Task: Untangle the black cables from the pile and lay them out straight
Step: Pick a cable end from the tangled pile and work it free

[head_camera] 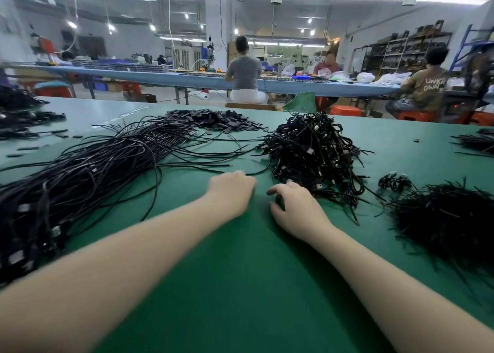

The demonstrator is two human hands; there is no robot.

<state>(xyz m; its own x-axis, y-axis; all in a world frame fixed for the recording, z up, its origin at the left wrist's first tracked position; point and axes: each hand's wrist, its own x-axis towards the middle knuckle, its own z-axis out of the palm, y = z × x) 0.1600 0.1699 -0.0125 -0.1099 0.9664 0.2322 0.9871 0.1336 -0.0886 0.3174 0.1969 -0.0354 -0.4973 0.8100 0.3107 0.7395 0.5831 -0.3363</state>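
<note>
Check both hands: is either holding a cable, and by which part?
The left hand is curled at the end of a thin black cable, though the grip itself is hidden. The right hand seems to pinch something dark; what it is cannot be told.

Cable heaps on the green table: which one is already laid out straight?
The long bundle left of the left hand: its strands run parallel. The mound above the right hand is knotted.
</note>
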